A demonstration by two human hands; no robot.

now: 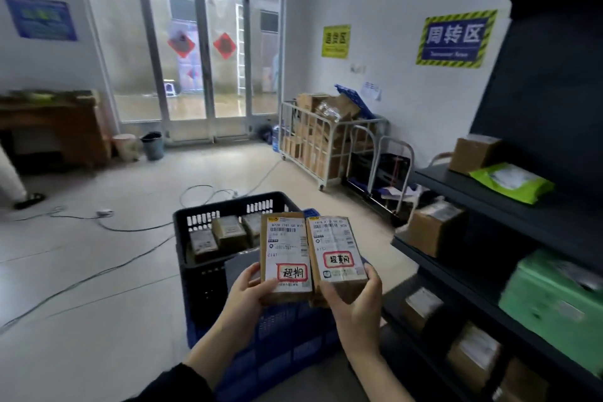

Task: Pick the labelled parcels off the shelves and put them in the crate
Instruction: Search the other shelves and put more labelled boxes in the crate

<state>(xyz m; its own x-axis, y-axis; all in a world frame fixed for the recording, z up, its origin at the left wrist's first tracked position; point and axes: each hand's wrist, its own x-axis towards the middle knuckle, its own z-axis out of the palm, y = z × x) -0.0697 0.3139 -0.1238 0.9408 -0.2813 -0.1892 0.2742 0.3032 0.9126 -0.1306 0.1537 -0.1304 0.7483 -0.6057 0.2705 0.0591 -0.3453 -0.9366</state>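
Parcel depot: shelves [440, 181] w/ labelled pkgs [435, 227], wire cage cart [329, 153] of cartons [313, 104], zone signs [456, 38]

Black sleeve [177, 383], perhaps knitted, above bare left hand [251, 294], right hand [355, 300] and forearm [368, 359] bare

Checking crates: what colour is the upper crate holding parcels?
Black; the crate shows best in the head view.

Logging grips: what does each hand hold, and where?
Left hand: left brown cardboard parcel, near end. Right hand: right brown cardboard parcel, near end.
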